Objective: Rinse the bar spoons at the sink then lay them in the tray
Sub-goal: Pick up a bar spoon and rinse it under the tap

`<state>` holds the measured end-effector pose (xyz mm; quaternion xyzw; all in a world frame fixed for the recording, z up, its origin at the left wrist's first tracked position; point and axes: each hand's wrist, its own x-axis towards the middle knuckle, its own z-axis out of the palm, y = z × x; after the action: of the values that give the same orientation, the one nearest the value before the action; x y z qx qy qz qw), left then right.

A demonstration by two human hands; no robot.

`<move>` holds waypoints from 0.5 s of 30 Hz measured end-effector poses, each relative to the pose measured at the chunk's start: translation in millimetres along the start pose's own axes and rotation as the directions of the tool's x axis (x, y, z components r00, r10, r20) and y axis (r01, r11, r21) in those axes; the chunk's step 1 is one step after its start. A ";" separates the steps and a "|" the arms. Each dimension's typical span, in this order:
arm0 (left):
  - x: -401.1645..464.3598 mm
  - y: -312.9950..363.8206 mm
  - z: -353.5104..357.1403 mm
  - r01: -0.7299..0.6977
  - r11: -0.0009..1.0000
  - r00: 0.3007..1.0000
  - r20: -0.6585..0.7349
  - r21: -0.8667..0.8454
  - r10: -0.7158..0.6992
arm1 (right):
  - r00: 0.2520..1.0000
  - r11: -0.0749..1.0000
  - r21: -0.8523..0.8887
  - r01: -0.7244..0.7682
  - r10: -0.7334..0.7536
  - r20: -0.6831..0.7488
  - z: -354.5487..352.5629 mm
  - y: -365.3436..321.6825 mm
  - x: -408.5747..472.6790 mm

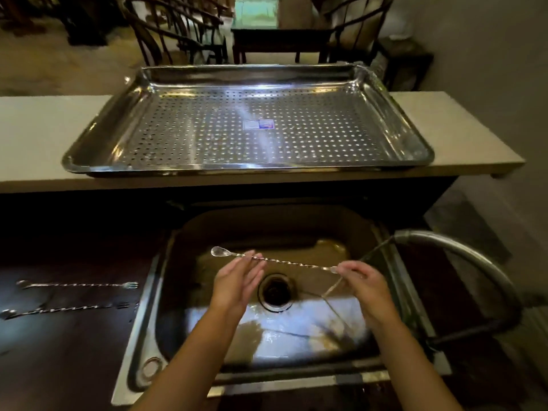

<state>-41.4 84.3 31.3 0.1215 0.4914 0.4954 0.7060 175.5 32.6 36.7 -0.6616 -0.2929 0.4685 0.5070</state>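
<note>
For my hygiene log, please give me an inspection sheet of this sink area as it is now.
Surface: dark counter left of the sink; pale shelf behind.
Job's things: one spoon held over the sink; two spoons on the counter; perforated tray on the shelf, holding no spoons.
Clutter: nothing seen.
Hands: left hand and right hand hold the spoon.
Cables: nothing seen.
Surroundings: tap running; chairs beyond.

Spoon end (334, 269) inside right grip (360, 275); sticker (257, 124) illegible
</note>
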 end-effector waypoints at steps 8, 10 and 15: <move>4.1 -17.6 21.6 -0.012 0.999 0.999 -0.040 0.032 0.013 | 0.984 0.982 0.120 -0.142 0.154 -0.092 -23.6 6.2 14.3; 4.2 -19.5 21.7 -0.024 0.999 0.998 -0.054 0.036 0.026 | 0.983 0.980 0.134 -0.146 0.158 -0.090 -24.3 7.5 16.1; 3.0 -23.8 27.7 -0.039 0.998 0.997 -0.062 0.054 0.042 | 0.974 0.963 0.228 -0.144 0.178 -0.139 -19.1 11.3 22.5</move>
<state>-5.0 84.0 27.4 0.1344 0.5235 0.5002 0.6765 200.7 40.9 19.6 -0.6592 -0.1441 0.4834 0.5577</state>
